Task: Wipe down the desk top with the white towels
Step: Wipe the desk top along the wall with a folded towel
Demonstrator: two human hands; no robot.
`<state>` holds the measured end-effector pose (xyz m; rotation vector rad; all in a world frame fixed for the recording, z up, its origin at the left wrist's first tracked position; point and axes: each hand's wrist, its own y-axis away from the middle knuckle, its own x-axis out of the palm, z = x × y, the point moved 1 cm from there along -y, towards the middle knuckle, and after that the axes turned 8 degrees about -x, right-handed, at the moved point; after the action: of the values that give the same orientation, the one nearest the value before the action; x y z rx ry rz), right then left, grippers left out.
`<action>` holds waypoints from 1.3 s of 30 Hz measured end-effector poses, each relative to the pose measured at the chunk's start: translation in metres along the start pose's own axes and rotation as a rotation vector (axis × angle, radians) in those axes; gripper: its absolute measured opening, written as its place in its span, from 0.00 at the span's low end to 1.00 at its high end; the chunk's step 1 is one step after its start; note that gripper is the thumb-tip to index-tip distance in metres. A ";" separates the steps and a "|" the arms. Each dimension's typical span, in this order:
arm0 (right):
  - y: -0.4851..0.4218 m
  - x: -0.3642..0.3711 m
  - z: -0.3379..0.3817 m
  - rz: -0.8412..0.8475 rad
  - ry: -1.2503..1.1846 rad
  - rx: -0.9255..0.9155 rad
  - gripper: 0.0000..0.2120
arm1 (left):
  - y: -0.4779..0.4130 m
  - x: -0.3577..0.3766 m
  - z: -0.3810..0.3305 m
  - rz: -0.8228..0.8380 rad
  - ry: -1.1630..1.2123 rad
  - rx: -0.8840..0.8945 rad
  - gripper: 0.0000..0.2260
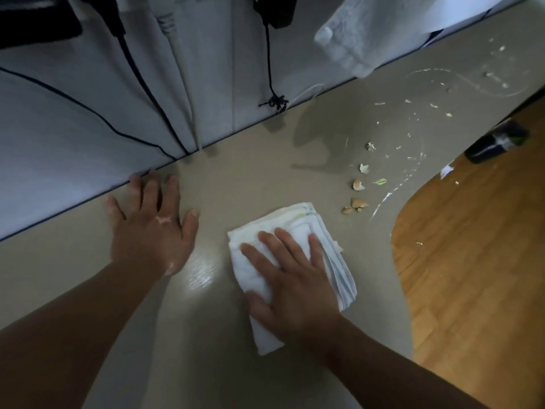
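A folded white towel (pixel 306 222) lies on the beige desk top (pixel 206 305) near the middle. My right hand (pixel 292 278) presses flat on it with straight, spread fingers. My left hand (pixel 150 222) rests flat on the bare desk to the left, close to the back edge, fingers spread. To the right of the towel lie bits of shell (pixel 358 203) and white smears (pixel 383 199), spreading toward the far right. A second white towel (pixel 345 36) hangs against the wall at the upper right.
A white partition wall (pixel 88 143) with black cables (pixel 271 69) runs along the desk's back edge. The desk's curved right edge gives onto a wooden floor (pixel 472 246). A dark object (pixel 495 141) lies on the floor near that edge.
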<state>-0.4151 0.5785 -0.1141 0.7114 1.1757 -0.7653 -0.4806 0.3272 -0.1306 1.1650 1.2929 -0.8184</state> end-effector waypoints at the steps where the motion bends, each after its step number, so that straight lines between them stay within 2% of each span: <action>1: -0.001 0.000 -0.009 -0.021 0.010 0.010 0.32 | 0.001 -0.002 -0.001 -0.016 0.000 0.039 0.31; 7: -0.013 -0.012 -0.084 -0.150 0.062 0.140 0.32 | -0.007 -0.008 -0.036 0.022 -0.039 0.247 0.32; 13: -0.023 -0.024 -0.149 -0.209 0.079 0.266 0.32 | -0.006 0.010 -0.104 0.067 0.024 0.242 0.31; 22: -0.042 -0.040 -0.225 -0.284 0.055 0.505 0.32 | -0.006 0.017 -0.109 0.024 -0.022 0.216 0.31; 27: -0.046 -0.037 -0.214 -0.291 0.035 0.645 0.32 | -0.008 0.015 -0.110 0.032 -0.036 0.205 0.31; 31: -0.034 -0.026 -0.170 -0.260 0.048 0.744 0.32 | -0.009 0.013 -0.115 0.029 -0.033 0.201 0.31; 36: -0.007 -0.007 -0.071 -0.250 0.056 0.547 0.33 | -0.011 0.012 -0.118 0.019 -0.043 0.199 0.31; 39: -0.005 -0.002 -0.046 -0.194 0.014 0.482 0.33 | -0.015 0.013 -0.123 0.007 -0.035 0.183 0.30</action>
<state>-0.4440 0.6136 -0.1229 1.0079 1.0910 -1.2310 -0.5280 0.4422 -0.1335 1.2927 1.2031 -0.9635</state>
